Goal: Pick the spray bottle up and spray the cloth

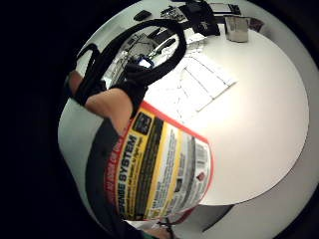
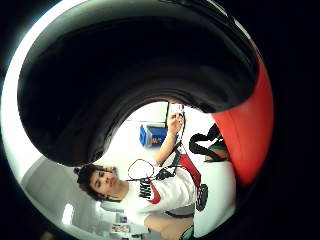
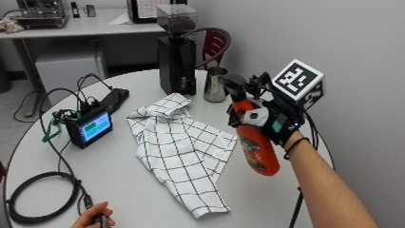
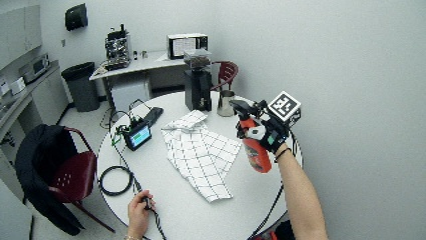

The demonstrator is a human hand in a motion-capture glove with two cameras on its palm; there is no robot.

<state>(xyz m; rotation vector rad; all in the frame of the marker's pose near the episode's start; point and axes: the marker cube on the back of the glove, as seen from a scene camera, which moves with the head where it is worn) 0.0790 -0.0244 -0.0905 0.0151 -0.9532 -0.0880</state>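
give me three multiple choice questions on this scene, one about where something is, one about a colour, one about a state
1. Where does the checked cloth lie?
A. flat on the round table
B. over the chair back
C. in the bare hand

2. What colour is the spray bottle body?
A. blue
B. orange-red
C. green

3. What is the state of the spray bottle?
A. standing on the table
B. lying on the cloth
C. held in the air by the gloved right hand

Answers: 1 A, the cloth is spread on the tabletop beside the small screen. 2 B, the outside view shows an orange-red body under a black trigger head. 3 C, the hand's fingers wrap its neck and its base hangs above the table.
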